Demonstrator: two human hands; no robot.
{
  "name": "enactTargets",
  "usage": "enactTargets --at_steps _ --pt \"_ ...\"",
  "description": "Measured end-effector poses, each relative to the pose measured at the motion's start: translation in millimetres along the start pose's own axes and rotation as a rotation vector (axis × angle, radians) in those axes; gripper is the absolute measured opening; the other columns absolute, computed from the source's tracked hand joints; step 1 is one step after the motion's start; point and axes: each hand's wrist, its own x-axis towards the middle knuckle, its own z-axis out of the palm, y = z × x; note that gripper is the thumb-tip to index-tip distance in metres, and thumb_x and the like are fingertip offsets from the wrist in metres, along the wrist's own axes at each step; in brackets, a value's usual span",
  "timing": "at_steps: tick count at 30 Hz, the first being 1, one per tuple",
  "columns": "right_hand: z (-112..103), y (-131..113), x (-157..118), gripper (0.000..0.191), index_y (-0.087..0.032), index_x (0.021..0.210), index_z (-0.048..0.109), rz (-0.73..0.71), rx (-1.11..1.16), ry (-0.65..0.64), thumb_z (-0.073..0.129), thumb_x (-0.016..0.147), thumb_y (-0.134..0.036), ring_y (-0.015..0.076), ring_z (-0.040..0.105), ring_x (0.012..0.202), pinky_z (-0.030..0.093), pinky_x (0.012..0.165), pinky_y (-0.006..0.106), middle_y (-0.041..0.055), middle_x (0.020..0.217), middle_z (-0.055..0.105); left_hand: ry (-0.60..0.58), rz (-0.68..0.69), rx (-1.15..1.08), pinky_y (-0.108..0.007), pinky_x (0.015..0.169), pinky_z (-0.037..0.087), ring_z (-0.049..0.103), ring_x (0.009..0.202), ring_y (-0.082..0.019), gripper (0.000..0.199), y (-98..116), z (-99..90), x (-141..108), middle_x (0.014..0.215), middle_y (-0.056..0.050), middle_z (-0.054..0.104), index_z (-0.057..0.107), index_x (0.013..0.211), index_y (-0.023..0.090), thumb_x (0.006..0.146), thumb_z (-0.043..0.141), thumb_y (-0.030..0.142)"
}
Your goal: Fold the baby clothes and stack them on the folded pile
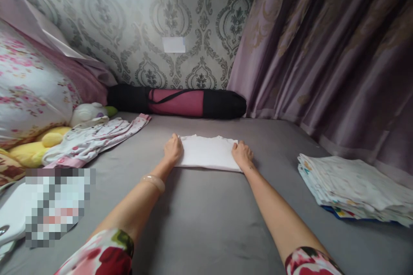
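Observation:
A white folded cloth (208, 152) lies in a wide, short rectangle on the grey sheet (206, 215). My left hand (173, 149) grips its left end, fingers curled in. At the right end, my right hand (242, 154) has its fingers closed on the edge of the same cloth. Both arms reach forward, with a pale bangle on the left wrist. The undersides of the fingers are hidden.
Folded clothes (355, 184) are stacked at the right. Printed clothing (100, 137), a yellow plush toy (35, 150) and a floral pillow (29, 90) lie at the left. A black and maroon long bag (180, 102) rests against the wall, beside a purple curtain (316, 51).

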Motion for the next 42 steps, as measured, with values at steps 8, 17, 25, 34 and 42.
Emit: enactTargets --at_steps 8,17,25,34,42 --pt "-22.9 7.2 6.8 0.044 -0.009 0.114 0.063 -0.053 0.052 -0.166 0.03 0.1 -0.035 0.0285 0.064 0.107 0.046 0.086 0.034 0.0218 0.111 0.067 0.05 0.023 0.068 -0.038 0.086 0.046 0.061 0.106 -0.032 0.033 6.8 -19.6 -5.4 0.114 -0.025 0.061 0.051 0.114 0.007 0.097 0.035 0.031" --pt "2.6 -47.7 -41.5 0.049 -0.017 0.145 0.041 -0.641 0.026 -0.106 0.028 0.099 -0.027 0.0238 0.027 0.143 0.016 0.116 0.043 0.0084 0.153 0.038 -0.068 0.524 0.111 -0.04 0.11 0.033 0.041 0.134 -0.027 0.043 64.5 18.9 -53.3 0.142 -0.018 0.048 0.045 0.135 0.008 0.097 0.032 0.022" --pt "19.7 -41.7 -42.1 0.053 -0.028 0.151 0.031 -0.609 0.014 -0.167 0.023 0.099 -0.036 0.03 0.008 0.148 0.008 0.114 0.061 0.0017 0.161 0.019 -0.082 0.528 0.187 -0.06 0.114 0.017 0.023 0.145 -0.033 0.055 50.4 35.9 -49.2 0.156 -0.012 0.031 0.032 0.15 0.019 0.099 0.024 0.037" --pt "19.6 -45.5 -43.0 0.055 -0.025 0.152 0.03 -0.575 0.014 -0.161 0.022 0.098 -0.033 0.0301 0.011 0.147 0.011 0.113 0.061 0.0008 0.16 0.023 -0.151 0.468 0.191 -0.063 0.109 0.022 0.029 0.141 -0.035 0.057 51.2 26.9 -43.0 0.155 -0.01 0.034 0.033 0.149 0.024 0.097 0.027 0.046" --pt "26.6 -45.8 -40.6 0.052 -0.026 0.147 0.04 -0.578 0.031 -0.091 0.029 0.097 -0.035 0.0299 0.02 0.144 0.014 0.112 0.061 0.0015 0.157 0.031 0.001 0.43 0.193 -0.053 0.104 0.033 0.045 0.125 -0.031 0.049 55.3 29.3 -38.5 0.141 -0.014 0.049 0.045 0.141 0.024 0.098 0.028 0.042"
